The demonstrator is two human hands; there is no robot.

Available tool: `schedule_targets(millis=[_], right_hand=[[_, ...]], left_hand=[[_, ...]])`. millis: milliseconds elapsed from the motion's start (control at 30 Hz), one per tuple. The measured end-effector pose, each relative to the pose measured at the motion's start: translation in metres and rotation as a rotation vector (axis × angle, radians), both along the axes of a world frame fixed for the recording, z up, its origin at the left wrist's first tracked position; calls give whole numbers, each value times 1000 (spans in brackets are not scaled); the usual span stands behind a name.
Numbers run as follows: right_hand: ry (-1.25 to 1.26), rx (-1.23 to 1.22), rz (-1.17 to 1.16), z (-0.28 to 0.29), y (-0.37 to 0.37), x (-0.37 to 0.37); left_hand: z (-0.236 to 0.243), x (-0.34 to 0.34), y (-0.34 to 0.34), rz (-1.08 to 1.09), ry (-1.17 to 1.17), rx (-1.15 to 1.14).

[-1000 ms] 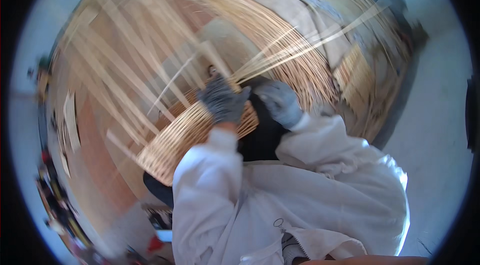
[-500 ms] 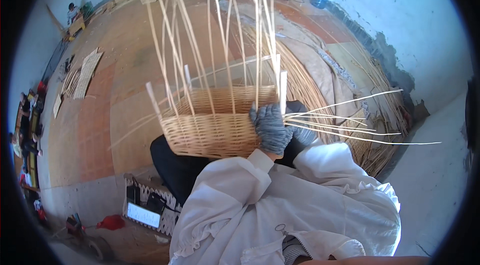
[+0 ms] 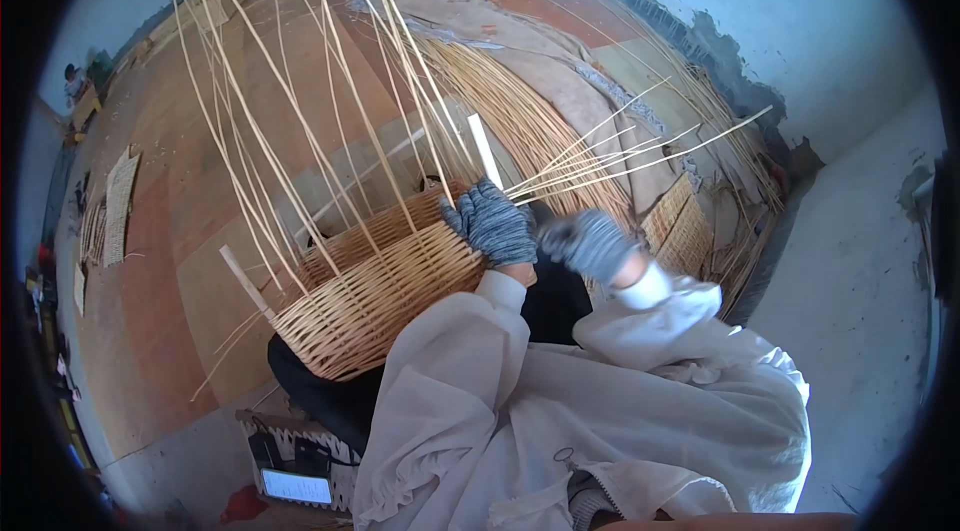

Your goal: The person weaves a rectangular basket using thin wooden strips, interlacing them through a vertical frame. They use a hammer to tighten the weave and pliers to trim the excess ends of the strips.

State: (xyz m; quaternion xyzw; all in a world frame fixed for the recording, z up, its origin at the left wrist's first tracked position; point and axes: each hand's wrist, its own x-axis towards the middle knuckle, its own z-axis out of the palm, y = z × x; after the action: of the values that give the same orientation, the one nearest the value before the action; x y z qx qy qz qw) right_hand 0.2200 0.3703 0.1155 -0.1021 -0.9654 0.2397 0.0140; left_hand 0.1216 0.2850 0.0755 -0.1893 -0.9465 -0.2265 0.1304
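Note:
A half-woven rectangular wicker basket (image 3: 372,309) lies across my dark-clad knees, tilted with its left end lower. Long upright stakes (image 3: 300,131) rise from its walls, and a flat pale slat (image 3: 484,146) stands at the right corner. Several thin weaving strands (image 3: 610,167) fan out to the right from that corner. My left hand (image 3: 492,224), in a grey striped knit glove, is closed over the basket's right end by the slat. Just right of it, apart from the basket, my gloved right hand (image 3: 592,247) is blurred by motion; what it holds, if anything, cannot be made out.
A long bundle of rods (image 3: 550,121) lies beyond the basket on the right, beside a tan cloth (image 3: 480,21). Woven panels (image 3: 680,226) lie near the right wall. Bottom left, a crate (image 3: 340,481) holds a lit screen (image 3: 296,486). A person (image 3: 76,83) sits far left.
The basket has tilted, its left end dropping and its stakes leaning left. My right hand has come away from the corner strands toward me. My left hand still grips the right end.

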Motion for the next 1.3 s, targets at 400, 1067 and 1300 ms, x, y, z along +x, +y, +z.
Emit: schedule_targets(millis=[400,1067,1300], right_hand=[[-404,661,558,-94,147,-328],[522,-497,-592,74,223,-271],[484,-229,-97,96,81,-122]], left_hand=[[-45,37,-97,-693,107,358],[-43,-14,-351,88,235,548],[15,-154,-348,132,-457,1139]])
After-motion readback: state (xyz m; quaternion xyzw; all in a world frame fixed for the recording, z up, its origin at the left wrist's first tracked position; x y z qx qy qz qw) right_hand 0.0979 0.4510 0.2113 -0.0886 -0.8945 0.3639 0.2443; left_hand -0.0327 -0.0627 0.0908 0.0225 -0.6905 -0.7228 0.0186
